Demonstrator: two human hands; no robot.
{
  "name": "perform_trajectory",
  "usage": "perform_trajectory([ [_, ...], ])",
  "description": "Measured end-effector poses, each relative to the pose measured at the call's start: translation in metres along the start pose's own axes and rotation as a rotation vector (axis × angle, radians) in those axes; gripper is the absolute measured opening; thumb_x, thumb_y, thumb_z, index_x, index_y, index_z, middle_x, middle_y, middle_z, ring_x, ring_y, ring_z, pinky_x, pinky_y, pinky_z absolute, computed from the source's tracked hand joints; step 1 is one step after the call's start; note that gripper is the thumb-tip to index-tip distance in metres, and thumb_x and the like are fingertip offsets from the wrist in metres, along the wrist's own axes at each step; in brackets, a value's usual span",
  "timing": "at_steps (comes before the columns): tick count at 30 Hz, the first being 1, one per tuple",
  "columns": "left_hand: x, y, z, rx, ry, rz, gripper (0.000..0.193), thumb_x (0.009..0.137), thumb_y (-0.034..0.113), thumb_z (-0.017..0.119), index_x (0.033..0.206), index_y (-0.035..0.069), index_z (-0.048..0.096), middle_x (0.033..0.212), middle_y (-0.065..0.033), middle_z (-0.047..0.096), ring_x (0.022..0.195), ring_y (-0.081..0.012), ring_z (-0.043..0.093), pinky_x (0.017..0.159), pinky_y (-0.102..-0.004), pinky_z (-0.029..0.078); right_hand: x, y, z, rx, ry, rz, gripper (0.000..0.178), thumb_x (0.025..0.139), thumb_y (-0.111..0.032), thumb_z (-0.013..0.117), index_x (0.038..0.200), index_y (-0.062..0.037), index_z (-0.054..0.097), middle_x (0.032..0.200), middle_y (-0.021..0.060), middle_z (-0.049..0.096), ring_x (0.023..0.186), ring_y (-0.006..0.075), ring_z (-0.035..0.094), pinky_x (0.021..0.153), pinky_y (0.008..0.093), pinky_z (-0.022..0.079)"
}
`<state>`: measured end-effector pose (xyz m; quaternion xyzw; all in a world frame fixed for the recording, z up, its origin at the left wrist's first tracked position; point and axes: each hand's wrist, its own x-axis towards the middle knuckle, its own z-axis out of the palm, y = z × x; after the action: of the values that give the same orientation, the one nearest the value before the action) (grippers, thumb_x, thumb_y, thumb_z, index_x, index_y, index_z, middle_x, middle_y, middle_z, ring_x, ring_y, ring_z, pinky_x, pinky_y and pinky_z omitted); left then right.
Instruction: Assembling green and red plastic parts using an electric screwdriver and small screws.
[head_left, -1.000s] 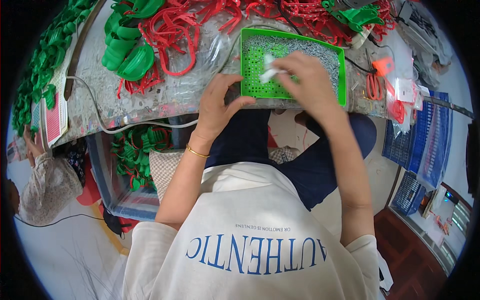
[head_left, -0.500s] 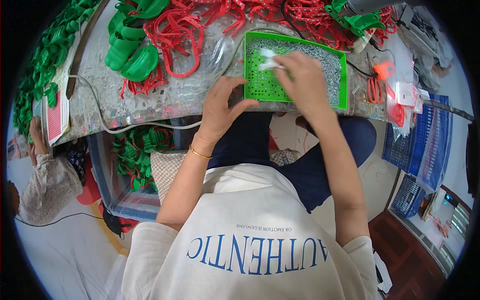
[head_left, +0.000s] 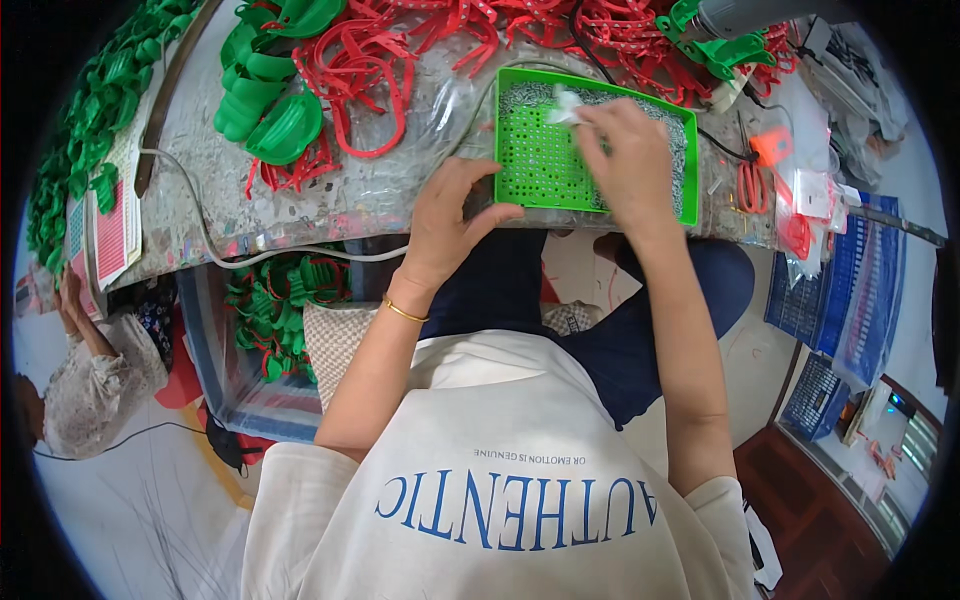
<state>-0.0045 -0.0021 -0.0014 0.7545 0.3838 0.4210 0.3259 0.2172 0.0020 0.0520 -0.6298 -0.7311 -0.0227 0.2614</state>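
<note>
A shallow bright green tray (head_left: 498, 140) with a grid of small holes lies at the table's front edge. Small silvery metal pieces (head_left: 676, 150) are heaped along its far and right sides, too fine to name; small pale pieces sit in many holes. At the tray's near left corner my left hand (head_left: 447, 215) grips it, forefinger on the left wall and thumb along the front. Over the tray's middle, my right hand (head_left: 628, 160) pinches a crumpled white scrap (head_left: 566, 104), whose material I cannot make out. Part of the grid is hidden beneath that hand.
Green moulded cups (head_left: 285, 125) and red straps (head_left: 375, 80) lie beyond the tray. A grey cable (head_left: 215, 255) crosses the front edge. Red-handled scissors (head_left: 752, 185) lie right. Below left stands a bin (head_left: 235, 400) of green parts; a co-worker's arm (head_left: 85, 320) reaches in at far left.
My right hand has swept rightward and slightly away over the tray with the white scrap. My left hand keeps its place at the corner. The co-worker's arm has shifted.
</note>
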Motion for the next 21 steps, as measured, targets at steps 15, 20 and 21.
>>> perform_trajectory([
  [15, 0.002, 0.002, 0.001, -0.038, -0.028, -0.047, 0.045, 0.07, 0.02, 0.081, 0.106, 0.005, 0.059, 0.085, -0.0098, 0.055, 0.075, -0.0272, 0.055, 0.065, -0.0359, 0.044, 0.001, 0.004, 0.006, 0.005, -0.113, 0.017, 0.019, 0.084, -0.019, 0.065, 0.099, -0.0078, 0.07, 0.09, 0.0093, 0.064, 0.084, 0.0294, 0.061, 0.077, 0.0397, 0.044],
  [20, 0.0, -0.001, 0.0, -0.011, -0.008, 0.017, 0.045, 0.07, 0.021, 0.081, 0.106, 0.006, 0.059, 0.085, -0.01, 0.055, 0.076, -0.0282, 0.054, 0.066, -0.037, 0.044, 0.002, 0.014, -0.003, -0.062, -0.064, 0.115, 0.017, 0.085, -0.016, 0.064, 0.099, -0.0081, 0.07, 0.089, 0.009, 0.063, 0.083, 0.0277, 0.061, 0.077, 0.0394, 0.044],
  [21, 0.0, -0.001, 0.0, -0.015, -0.011, 0.019, 0.045, 0.07, 0.021, 0.081, 0.106, 0.006, 0.059, 0.085, -0.01, 0.055, 0.076, -0.0282, 0.054, 0.066, -0.037, 0.044, 0.004, 0.012, -0.006, -0.034, -0.008, 0.106, 0.017, 0.084, -0.016, 0.064, 0.098, -0.0087, 0.071, 0.089, 0.0085, 0.063, 0.083, 0.0272, 0.061, 0.077, 0.0393, 0.044],
])
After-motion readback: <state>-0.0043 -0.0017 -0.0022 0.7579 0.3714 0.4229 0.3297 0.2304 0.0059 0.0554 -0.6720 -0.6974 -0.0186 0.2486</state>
